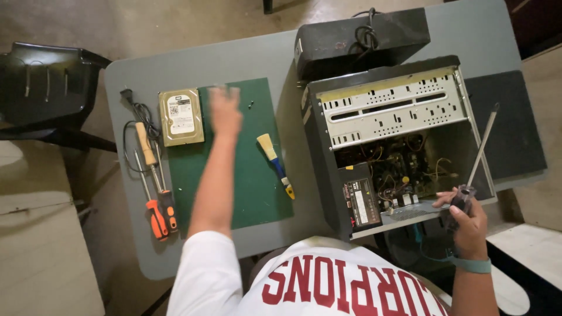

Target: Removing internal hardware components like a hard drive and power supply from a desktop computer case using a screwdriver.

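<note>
Screwdriver (477, 157) gripped in right hand (467, 222); left hand (224, 111) fingers spread over green mat (252, 175).

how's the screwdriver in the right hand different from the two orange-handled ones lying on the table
The screwdriver in the right hand has a dark handle and is held up, shaft angled over the open computer case. The two orange-handled screwdrivers lie flat, side by side on the grey table, left of the green mat, untouched by either hand. The held one's shaft looks longer. All three have slim metal shafts.
</note>
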